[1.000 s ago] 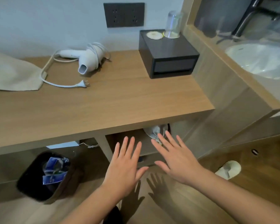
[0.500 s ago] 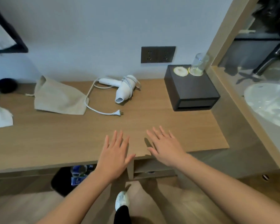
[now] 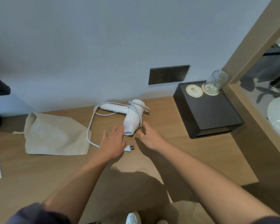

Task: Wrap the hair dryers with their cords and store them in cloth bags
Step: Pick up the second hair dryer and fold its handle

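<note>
Though both hands are close to the dryer (image 3: 132, 118), neither holds anything. The left hand (image 3: 113, 143) is flat, palm down, with its fingers straight and spread. Its fingertips are just beside the nozzle, but I cannot tell whether they touch it. The right hand (image 3: 149, 138) is open too, fingers loosely spread and thumb apart, just right of the nozzle and slightly blurred.

The dryer lies on its side on the desk (image 3: 168, 159) near the wall, handle pointing left and nozzle towards the person. Its cord (image 3: 89, 126) is looped partly round the body. The rest trails left in a wide bend, runs along the right edge of the bag (image 3: 55, 136) and passes under the left hand. The plug (image 3: 128, 148) lies between the two hands. The bag lies flat to the left.
</note>
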Demonstrator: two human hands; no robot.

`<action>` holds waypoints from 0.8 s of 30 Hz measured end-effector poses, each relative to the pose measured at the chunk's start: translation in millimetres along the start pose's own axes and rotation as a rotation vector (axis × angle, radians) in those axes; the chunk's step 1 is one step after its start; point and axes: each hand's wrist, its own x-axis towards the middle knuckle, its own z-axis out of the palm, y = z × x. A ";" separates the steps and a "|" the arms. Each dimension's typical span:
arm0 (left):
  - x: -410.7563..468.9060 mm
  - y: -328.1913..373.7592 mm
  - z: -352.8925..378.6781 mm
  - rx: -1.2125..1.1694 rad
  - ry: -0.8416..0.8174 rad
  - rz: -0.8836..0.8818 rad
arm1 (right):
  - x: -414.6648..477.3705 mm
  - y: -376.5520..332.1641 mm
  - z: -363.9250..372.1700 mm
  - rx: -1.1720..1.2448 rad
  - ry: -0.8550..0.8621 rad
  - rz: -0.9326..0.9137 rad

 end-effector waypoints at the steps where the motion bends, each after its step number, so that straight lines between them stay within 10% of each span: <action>1: 2.6 -0.8 1.7 -0.020 -0.004 0.005 | 7.3 -3.0 -2.6 0.091 0.005 0.037; 14: 3.4 -15.4 9.4 -0.034 -0.064 0.110 | 97.2 -23.9 0.9 0.436 0.148 0.310; 24: -10.0 -24.1 -19.0 -0.007 0.290 0.061 | 50.3 16.0 -41.6 0.398 0.111 -0.002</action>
